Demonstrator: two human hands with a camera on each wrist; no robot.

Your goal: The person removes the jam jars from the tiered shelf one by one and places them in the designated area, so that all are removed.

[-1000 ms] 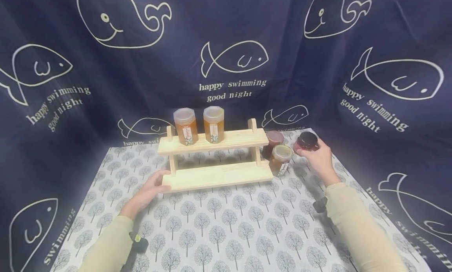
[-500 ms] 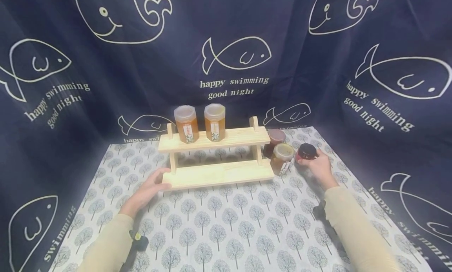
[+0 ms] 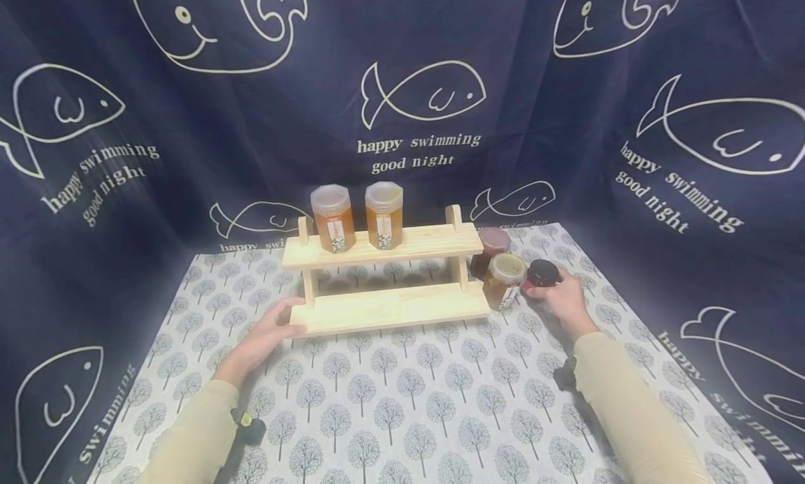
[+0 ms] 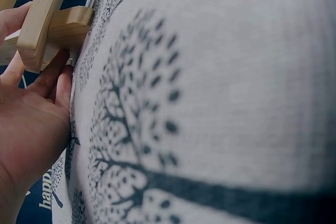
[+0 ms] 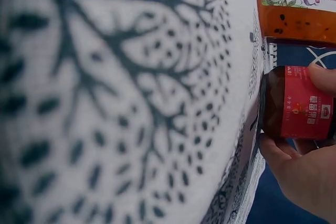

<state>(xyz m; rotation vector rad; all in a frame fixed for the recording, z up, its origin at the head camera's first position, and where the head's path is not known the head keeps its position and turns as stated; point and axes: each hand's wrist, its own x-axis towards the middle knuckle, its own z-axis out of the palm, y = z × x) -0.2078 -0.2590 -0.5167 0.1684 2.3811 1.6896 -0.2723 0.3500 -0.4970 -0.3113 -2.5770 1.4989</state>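
My left hand (image 3: 267, 334) holds the left end of a two-tier wooden rack (image 3: 390, 311). In the left wrist view the thumb and fingers (image 4: 52, 74) lie on either side of the board end. Two amber honey jars (image 3: 333, 220) stand on the upper tier, towards its left. To the right of the rack, my right hand (image 3: 568, 304) grips a small jam jar (image 3: 543, 273) with a black lid. Its red label shows in the right wrist view, where the jar (image 5: 302, 103) stands on the cloth with fingers around it.
Beside the rack's right end stand a dark reddish jar (image 3: 492, 248) and an amber jar (image 3: 504, 281) with dark specks, close to the held jar. A tree-print cloth (image 3: 390, 407) covers the table. Dark blue fish-print curtains (image 3: 283, 135) enclose the back and sides.
My right hand has brought the black-lidded jam jar down and slightly left, closer to the speckled amber jar. My left hand keeps its place on the rack. The head view has tilted slightly.
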